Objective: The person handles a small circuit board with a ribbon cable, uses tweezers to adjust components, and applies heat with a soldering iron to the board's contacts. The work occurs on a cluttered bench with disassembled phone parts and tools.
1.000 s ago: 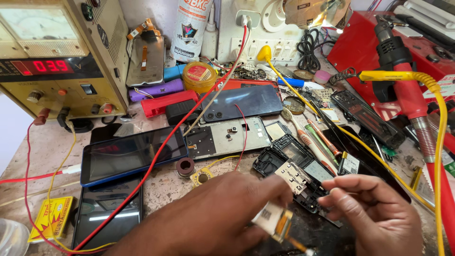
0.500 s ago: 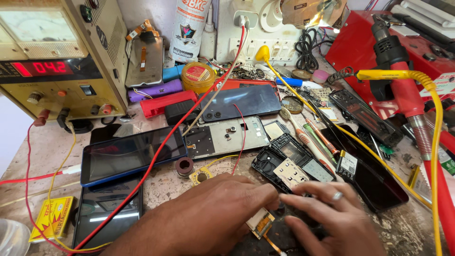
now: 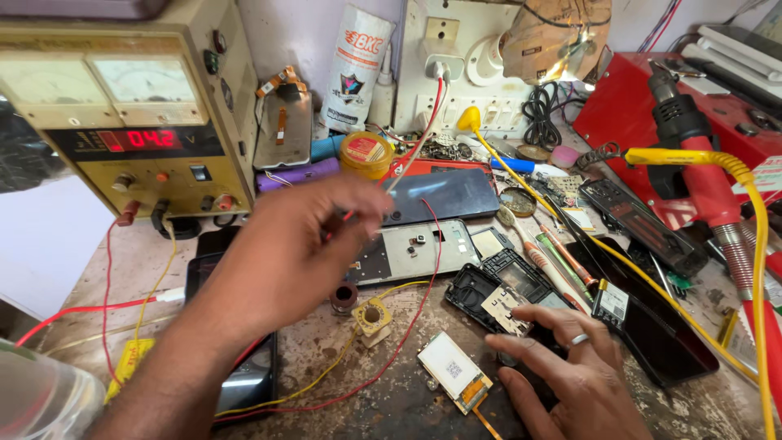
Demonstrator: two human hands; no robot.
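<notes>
Looking down from the head cam, the left hand (image 3: 293, 253) is raised above the bench with fingers pinched around the red wire (image 3: 411, 138), which runs up toward the wall sockets at 12 o'clock. The right hand (image 3: 570, 367) lies flat and relaxed, fingers spread, pressing on the opened black phone frame (image 3: 509, 285) at roughly 4 o'clock from bench centre; it isn't gripping anything.

Just at 9 o'clock of that right hand lies the small display module (image 3: 450, 368), white face up, with an orange flex ribbon trailing off its lower corner. I'd guess it's feather-light, thin and brittle, and the ribbon would tear easily, so pinch it by the long edges, never by the flex or the face.

The wire looks limp and light; holding the insulation near its end seems safest, since the tip may be live off the bench power supply (image 3: 122, 122) at 10 o'clock.

A yellow wire (image 3: 326, 375) loops across the bench beside a small solder spool (image 3: 373, 316), just left of the module.
</notes>
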